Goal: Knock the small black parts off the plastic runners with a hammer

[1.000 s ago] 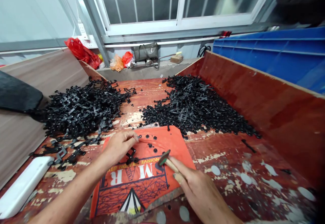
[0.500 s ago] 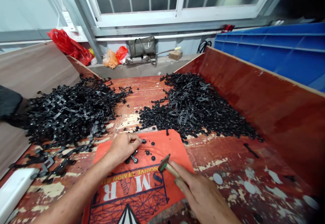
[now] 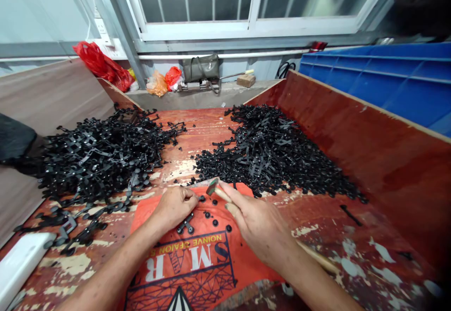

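My right hand is closed around the wooden handle of a small hammer. The hammer's head is close to my left fingertips, and its handle end sticks out under my right forearm. My left hand is closed in a pinch at the top of a printed orange cloth; whatever lies between its fingertips is hidden. Just below those fingers lies a black jointed piece with round ends. Several small black round caps are scattered on the cloth between my hands.
A heap of black linked pieces lies at left, and another black heap of strips and small parts at right. Wooden boards wall the table. A blue crate stands beyond the right board. A white box-shaped object sits at lower left.
My right hand has moved up and left with the hammer, bringing its head near my left fingers. My left hand stays in nearly the same place. The whole view has shifted slightly.
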`<state>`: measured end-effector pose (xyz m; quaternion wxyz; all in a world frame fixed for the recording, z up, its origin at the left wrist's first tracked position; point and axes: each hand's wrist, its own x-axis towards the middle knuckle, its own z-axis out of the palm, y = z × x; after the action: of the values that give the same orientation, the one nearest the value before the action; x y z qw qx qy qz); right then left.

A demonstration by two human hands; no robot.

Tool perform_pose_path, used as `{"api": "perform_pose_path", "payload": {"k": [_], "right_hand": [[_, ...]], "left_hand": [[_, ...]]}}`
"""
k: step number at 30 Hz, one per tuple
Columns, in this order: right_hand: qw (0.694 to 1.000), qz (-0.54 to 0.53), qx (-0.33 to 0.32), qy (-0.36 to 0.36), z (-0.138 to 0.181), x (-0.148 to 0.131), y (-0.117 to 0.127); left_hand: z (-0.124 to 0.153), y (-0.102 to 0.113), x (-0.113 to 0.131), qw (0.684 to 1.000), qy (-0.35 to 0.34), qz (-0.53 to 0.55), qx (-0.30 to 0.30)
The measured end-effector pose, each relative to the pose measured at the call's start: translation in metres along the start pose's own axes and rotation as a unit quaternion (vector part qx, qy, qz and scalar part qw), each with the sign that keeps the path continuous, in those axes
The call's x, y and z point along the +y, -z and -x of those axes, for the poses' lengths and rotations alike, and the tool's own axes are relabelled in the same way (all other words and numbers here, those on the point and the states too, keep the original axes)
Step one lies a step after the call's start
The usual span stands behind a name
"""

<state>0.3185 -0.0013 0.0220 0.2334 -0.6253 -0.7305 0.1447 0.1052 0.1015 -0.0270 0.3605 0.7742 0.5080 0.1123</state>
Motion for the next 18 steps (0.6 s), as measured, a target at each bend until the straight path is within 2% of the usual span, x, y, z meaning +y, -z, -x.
{"api": "perform_pose_path", "payload": {"k": [3, 7, 11, 15, 18], "right_hand": [[0.999, -0.008, 0.040, 0.020, -0.004, -0.005, -0.012], [0.999, 0.039, -0.032, 0.011, -0.006, -0.004, -0.023], [0.999, 0.012, 0.032, 0.013, -0.008, -0.001, -0.022], [0.995, 0.080, -0.054, 0.000, -0.011, -0.002, -0.024], [0.999, 0.021, -0.029, 0.000, -0.012, -0.003, -0.021]], "left_hand": [[0.000, 0.000, 0.001, 1.000, -0.004, 0.014, -0.010], [0.001, -0.001, -0.001, 1.000, -0.007, 0.016, -0.013], [0.001, 0.000, -0.004, 0.999, -0.005, 0.025, -0.020], [0.000, -0.003, -0.004, 1.000, -0.005, 0.013, -0.020], [0.001, -0.006, 0.001, 1.000, 0.000, 0.005, -0.024]]}}
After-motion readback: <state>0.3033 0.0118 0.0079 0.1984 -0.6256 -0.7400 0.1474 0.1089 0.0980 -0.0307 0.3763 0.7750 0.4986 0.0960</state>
